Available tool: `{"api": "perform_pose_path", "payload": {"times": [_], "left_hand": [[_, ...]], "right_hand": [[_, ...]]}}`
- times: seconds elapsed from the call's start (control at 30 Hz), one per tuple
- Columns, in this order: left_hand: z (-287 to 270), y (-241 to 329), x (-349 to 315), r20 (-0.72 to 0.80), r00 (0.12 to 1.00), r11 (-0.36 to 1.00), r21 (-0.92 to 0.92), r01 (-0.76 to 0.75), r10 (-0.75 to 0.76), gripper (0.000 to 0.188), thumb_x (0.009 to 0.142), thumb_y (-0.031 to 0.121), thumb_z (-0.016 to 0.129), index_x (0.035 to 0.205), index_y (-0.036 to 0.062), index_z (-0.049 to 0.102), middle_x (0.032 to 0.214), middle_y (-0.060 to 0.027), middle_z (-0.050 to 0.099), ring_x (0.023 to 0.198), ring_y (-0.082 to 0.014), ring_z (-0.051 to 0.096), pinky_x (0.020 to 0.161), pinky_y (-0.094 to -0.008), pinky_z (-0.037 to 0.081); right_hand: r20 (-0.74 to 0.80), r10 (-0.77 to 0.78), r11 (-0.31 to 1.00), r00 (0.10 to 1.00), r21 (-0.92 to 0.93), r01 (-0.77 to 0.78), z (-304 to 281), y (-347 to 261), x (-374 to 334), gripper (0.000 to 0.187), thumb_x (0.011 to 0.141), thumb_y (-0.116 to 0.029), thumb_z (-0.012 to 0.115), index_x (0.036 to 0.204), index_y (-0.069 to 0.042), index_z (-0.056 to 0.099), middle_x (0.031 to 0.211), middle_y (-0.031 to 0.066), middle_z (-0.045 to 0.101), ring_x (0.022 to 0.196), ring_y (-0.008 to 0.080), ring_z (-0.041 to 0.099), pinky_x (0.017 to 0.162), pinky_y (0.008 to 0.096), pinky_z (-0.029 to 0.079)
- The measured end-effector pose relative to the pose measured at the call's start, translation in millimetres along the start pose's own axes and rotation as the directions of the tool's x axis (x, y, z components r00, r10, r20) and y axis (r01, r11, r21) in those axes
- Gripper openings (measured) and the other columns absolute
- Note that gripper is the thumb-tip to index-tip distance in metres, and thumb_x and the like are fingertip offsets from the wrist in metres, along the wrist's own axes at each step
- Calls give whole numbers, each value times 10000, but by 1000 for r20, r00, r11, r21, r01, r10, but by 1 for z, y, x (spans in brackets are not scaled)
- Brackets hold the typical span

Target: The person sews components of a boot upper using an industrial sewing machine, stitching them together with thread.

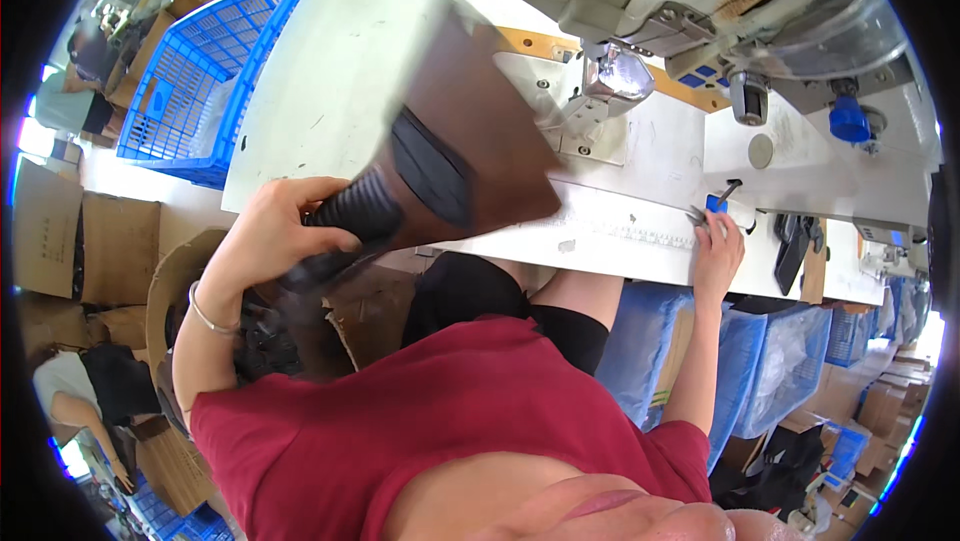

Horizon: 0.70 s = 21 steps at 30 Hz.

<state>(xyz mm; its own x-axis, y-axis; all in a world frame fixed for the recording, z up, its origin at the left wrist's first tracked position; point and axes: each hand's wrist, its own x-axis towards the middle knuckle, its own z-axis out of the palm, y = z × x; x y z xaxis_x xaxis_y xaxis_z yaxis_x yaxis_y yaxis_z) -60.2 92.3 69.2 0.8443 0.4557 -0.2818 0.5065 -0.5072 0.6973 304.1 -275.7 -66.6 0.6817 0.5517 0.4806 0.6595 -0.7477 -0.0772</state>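
My left hand (285, 231) grips a brown leather boot upper (490, 121) by its ribbed black end, fingers closed round it. The upper is raised over the near edge of the white table (325, 71), blurred by motion, with a dark elastic-looking panel (430, 169) in its side. At the table's front edge on the right, my right hand (718, 253) has its fingers closed on a small blue-and-grey tool (714, 205), whose kind I cannot make out. Behind the upper stands the sewing machine (610, 81), its needle area partly in view.
A blue plastic crate (210, 71) stands left of the table. Cardboard boxes (120, 241) lie further left, where other people (75, 101) are. A ruler strip (620, 231) runs along the table's front edge. Blue-lined bins (770, 361) stand below it at the right.
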Motion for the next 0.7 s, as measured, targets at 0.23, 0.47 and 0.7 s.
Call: {"api": "perform_pose_path", "payload": {"times": [0.23,0.47,0.7], "left_hand": [[53,-68,16,87,995,894,-441,75,-40,392,726,12,655,1113,-7,597,956,-38,633,884,-118,583,819,-257,474],[99,-64,23,83,996,682,-726,83,-33,405,742,56,623,1140,-3,578,1004,-41,621,885,-115,572,795,-254,468],[131,-65,15,116,977,669,-715,205,-176,406,790,175,667,1148,6,578,1077,-41,611,943,-152,568,843,-299,460]], "right_hand": [[114,-229,480,967,877,11,-24,-140,-10,381,722,-35,691,1089,-14,591,1033,125,610,998,284,571,878,342,443],[9,-273,375,962,922,98,-46,-206,31,285,720,-103,736,944,-25,578,846,74,511,757,205,517,695,300,454],[631,-636,346,444,748,-567,-27,-181,52,206,810,-120,689,972,2,653,783,2,660,714,69,577,641,261,482]]}}
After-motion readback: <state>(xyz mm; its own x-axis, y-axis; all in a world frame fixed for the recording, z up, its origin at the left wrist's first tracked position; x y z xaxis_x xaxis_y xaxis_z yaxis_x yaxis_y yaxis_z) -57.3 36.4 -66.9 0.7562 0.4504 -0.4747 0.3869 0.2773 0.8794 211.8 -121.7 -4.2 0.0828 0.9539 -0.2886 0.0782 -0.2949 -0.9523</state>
